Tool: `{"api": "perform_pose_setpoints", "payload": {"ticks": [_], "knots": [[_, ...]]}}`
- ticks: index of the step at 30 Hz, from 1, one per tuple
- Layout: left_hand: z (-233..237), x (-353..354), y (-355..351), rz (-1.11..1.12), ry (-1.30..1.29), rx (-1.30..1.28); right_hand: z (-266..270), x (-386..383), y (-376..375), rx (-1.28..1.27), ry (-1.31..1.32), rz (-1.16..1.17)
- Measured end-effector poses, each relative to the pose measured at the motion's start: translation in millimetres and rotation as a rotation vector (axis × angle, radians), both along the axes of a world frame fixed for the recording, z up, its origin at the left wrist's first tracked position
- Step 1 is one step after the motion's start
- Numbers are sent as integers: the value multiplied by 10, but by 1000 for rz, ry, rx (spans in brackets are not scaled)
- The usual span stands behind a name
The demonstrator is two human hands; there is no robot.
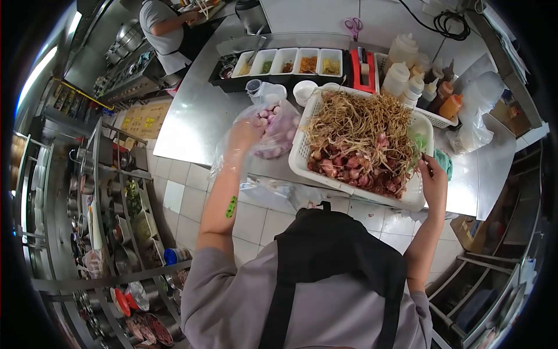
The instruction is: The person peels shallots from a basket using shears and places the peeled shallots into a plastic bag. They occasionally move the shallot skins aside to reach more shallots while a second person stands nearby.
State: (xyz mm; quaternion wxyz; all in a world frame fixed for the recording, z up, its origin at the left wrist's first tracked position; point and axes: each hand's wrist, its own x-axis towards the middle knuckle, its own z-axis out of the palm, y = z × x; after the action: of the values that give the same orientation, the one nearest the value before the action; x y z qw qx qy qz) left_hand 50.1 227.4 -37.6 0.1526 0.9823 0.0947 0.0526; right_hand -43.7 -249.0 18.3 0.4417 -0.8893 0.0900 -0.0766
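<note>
My left hand (246, 135) reaches into the mouth of a clear plastic bag (283, 139) that holds peeled, pinkish shallots (268, 118). Plastic and blur hide its fingers. A white plastic basket (349, 187) stands right of the bag, heaped with unpeeled red shallots (354, 167) under their dry, straw-coloured stalks (360, 116). At the basket's right rim, my right hand (433, 177) has bent fingers drawn together; what they hold, if anything, is not clear. Just above that hand, a small translucent green item (418, 142) lies inside the basket.
Behind the basket are white tubs of chopped ingredients (286, 61), a white bowl (304, 92) and a red-framed tool (363, 70). Squeeze bottles (396, 78) crowd the right back, with pink scissors (353, 26) beyond. A person (160, 26) works at upper left. Shelves (125, 221) line the left.
</note>
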Motion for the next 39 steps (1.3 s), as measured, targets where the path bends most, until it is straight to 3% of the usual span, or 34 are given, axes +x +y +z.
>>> {"api": "perform_pose_setpoints", "payload": {"ticks": [3, 5, 9, 11, 14, 15, 16, 18, 19, 21, 22, 24, 26, 30, 32, 34, 36, 38, 39], "knots": [[102, 31, 252, -111, -85, -209, -10, -20, -131, 34, -77, -21], [552, -85, 140, -85, -178, -697, 8, -23, -190, 17, -74, -41], [1203, -358, -664, -194, -129, -788, -69, -31, -241, -37, -71, -46], [1216, -348, -1029, -332, -12, -958, -106, -30, -295, -96, -128, 14], [1134, -370, -1666, -490, 141, -932, -96, -83, -215, -130, -137, 103], [844, -240, -1757, -679, 144, -877, -44, -90, -214, -175, 11, 102], [802, -257, -1907, -705, 163, -888, 4, -93, -195, -211, 154, 106], [761, -321, -2231, -725, 195, -1207, -1, -104, -119, -70, -37, -2], [771, -330, -2399, -735, 204, -1207, 26, -87, -62, 91, -52, -23], [838, -292, -2761, -683, -58, -1621, 184, -119, 228, 596, 27, -69], [855, -244, -2887, -643, -203, -1819, 193, -129, 313, 765, 149, 57], [795, -99, -3015, -643, -275, -1880, 145, -136, 629, 583, 128, 157], [777, -22, -3087, -566, -338, -1987, -55, -127, 866, 585, 0, 314], [835, 6, -2978, -524, -178, -2156, 19, -230, 1066, 709, 88, 468], [893, -23, -2888, -515, -160, -2157, 6, -237, 1076, 735, 64, 535], [969, -44, -2803, -528, -180, -2108, 12, -188, 1038, 550, 227, 551], [1078, -83, -2671, -535, -266, -1953, -32, -92, 875, 518, 150, 609], [1181, -147, -2476, -489, -312, -1568, 357, -90, 587, 97, 170, 471], [1214, -192, -2361, -463, -281, -1289, 330, -80, 455, 6, 152, 367]]}}
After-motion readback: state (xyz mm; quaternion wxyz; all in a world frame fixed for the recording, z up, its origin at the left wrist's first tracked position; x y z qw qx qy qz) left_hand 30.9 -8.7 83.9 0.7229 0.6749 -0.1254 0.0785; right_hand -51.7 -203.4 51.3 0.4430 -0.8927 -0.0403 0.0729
